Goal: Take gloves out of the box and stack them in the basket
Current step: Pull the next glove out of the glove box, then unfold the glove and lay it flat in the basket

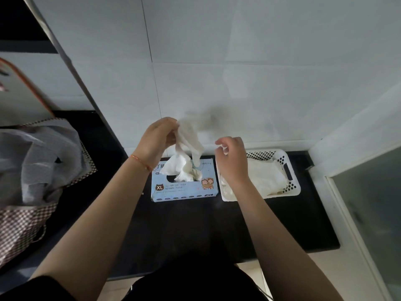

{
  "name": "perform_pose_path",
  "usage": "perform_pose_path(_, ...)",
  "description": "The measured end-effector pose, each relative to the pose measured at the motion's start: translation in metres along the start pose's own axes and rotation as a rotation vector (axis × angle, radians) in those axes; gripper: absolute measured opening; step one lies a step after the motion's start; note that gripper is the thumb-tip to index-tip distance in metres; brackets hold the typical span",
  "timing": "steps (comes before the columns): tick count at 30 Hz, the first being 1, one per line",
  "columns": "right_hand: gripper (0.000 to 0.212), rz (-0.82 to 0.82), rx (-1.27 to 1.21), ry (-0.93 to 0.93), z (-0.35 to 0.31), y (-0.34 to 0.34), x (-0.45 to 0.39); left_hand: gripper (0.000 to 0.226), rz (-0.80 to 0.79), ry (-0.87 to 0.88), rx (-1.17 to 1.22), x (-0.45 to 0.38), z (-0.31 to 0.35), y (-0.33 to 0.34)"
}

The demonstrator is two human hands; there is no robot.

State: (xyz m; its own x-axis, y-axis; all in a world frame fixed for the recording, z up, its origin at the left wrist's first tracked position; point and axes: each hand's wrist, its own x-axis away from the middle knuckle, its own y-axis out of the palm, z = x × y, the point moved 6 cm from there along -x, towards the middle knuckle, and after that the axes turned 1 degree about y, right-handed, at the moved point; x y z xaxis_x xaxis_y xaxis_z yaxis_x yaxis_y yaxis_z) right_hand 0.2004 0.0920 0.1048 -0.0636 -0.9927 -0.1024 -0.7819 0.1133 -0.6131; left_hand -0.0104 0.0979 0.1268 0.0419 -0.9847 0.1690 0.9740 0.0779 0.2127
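Near the middle of the frame the left hand [157,140] pinches the top of a white glove [188,140] between curled fingers and thumb, holding it up above the glove box [184,187], which lies flat on the dark counter [195,227]. The glove's lower part hangs down to the slot in the box lid, where more white gloves [186,173] bunch out of the opening; whether the raised one is quite free of them cannot be told. The right hand [231,157] hovers just right of the hanging glove, above the left end of the white basket [290,170], its fingers loosely curled and holding nothing. The basket sits immediately right of the box and already holds a flat pile of gloves [264,179]. The step in hand looks to be drawing this glove clear and passing it across. To do that well, lift straight up until the tail leaves the slot, so the bunched gloves are not dragged out with it; the free right hand could steady the box or press the bunch down. Then take the loose end with the right hand, spread the glove flat, and lay it squarely on the pile rather than dropping it crumpled, so the stack stays even.
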Motion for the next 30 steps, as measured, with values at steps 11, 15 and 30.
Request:
perform_pose_path(11, 0.018, -0.468, -0.570, 0.203, -0.040, 0.000, 0.002, 0.023, -0.120, -0.208, 0.247, 0.012, -0.011, 0.015)
perform_pose_path(15, 0.017, -0.365, -0.514, 0.243, -0.030, -0.008, 0.000, 0.030, -0.095, -0.053, -0.495, 0.012, -0.013, 0.011)
perform_pose_path(30, 0.040, -0.409, -0.237, 0.132, -0.044, -0.016, 0.003, 0.011, -0.234, 0.041, -0.405, 0.015, -0.010, 0.026)
